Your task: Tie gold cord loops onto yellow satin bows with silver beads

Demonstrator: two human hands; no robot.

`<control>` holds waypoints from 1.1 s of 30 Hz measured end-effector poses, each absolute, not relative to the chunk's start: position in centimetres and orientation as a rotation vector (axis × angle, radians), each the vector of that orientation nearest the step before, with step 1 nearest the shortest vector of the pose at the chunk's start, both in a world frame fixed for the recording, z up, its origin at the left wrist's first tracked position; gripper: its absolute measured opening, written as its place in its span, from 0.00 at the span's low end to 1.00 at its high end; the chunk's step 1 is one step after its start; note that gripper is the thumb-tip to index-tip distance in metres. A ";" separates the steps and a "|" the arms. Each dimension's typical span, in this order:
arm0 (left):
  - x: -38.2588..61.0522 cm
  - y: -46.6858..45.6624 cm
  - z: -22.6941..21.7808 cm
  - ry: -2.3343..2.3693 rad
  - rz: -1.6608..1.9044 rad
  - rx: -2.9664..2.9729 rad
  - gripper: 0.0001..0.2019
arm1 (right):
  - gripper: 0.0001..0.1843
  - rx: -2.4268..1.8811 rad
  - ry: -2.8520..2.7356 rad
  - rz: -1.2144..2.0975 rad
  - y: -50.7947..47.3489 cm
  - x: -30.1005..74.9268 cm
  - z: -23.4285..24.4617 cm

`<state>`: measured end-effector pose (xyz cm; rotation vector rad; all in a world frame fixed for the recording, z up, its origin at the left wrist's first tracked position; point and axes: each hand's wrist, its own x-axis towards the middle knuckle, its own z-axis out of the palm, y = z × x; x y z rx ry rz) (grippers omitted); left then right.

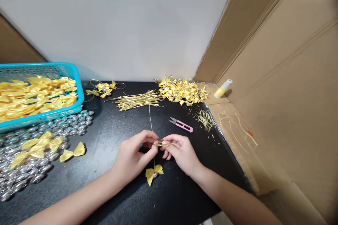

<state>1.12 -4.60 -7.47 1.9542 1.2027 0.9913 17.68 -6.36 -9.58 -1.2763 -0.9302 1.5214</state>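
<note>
Over the black table, the fingertips of my left hand (138,149) and my right hand (183,152) meet, both pinching a thin gold cord (150,117). A short bit of the cord shows bent between the fingers; whether it is knotted there I cannot make out. One end stretches away toward a bundle of gold cords (138,100). Below my left fingers, the other end leads to a yellow satin bow (150,174) with a silver bead (155,175) at its middle. Pink thread snips (182,124) lie beyond my right hand, blades apart.
At left, a blue basket (80,91) holds yellow bows, with many silver beads (42,168) and a loose bow (73,152) before it. Finished-looking beaded bows (182,91) are heaped at the back. Cord scraps (205,119) and a thread spool (223,88) lie right, beside cardboard walls (285,77).
</note>
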 end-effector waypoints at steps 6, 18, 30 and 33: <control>1.1 -4.6 -7.6 1.176 0.975 2.026 0.03 | 0.10 -1.301 -0.998 1.408 -6.6 17.7 -8.9; 1.0 -3.9 -7.6 1.154 0.813 2.256 0.07 | 0.07 -1.341 -1.161 1.245 -6.9 17.9 -8.9; 1.1 -4.0 -7.2 1.194 0.732 2.096 0.09 | 0.07 -1.352 -1.177 1.206 -6.9 17.8 -8.8; 0.6 -3.1 -6.1 1.206 0.512 2.122 0.10 | 0.07 -1.367 -1.159 1.243 -6.8 17.9 -8.9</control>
